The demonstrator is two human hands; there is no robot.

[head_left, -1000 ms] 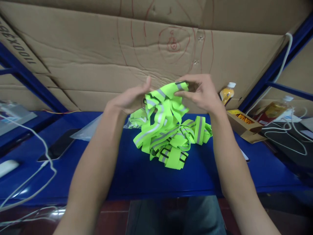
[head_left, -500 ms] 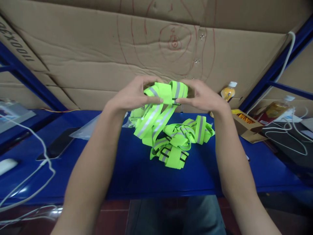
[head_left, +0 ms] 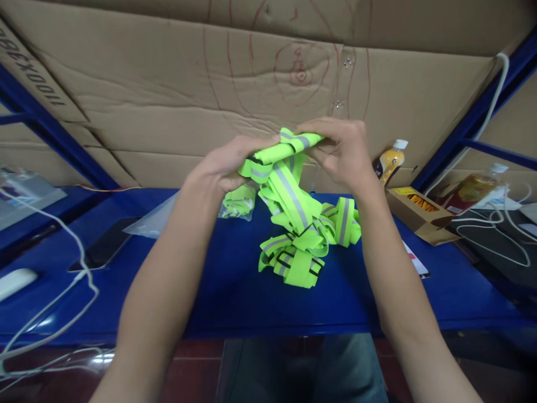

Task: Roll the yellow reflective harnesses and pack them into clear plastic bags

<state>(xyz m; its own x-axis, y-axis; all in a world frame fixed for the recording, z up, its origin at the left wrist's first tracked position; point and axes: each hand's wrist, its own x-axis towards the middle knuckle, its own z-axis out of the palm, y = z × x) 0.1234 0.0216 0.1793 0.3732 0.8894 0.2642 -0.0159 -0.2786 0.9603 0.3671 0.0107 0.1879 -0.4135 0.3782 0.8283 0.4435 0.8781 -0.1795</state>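
Up at twelve o'clock above the blue shelf (head_left: 235,296), the left hand (head_left: 226,165) and right hand (head_left: 342,148) each pinch an end of the reflective strap bundle (head_left: 293,210), its held fold running nine to three between them, the rest trailing toward six.

Cardboard sheet (head_left: 138,95) — black printed digits along the upper-left edge, upside down, partly cut off, roughly "1100X39". Bottle (head_left: 389,159) label and carton (head_left: 415,204) print — unreadable.

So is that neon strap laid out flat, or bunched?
Bunched: the neon strap hangs tangled from both hands, heaped on the blue table.
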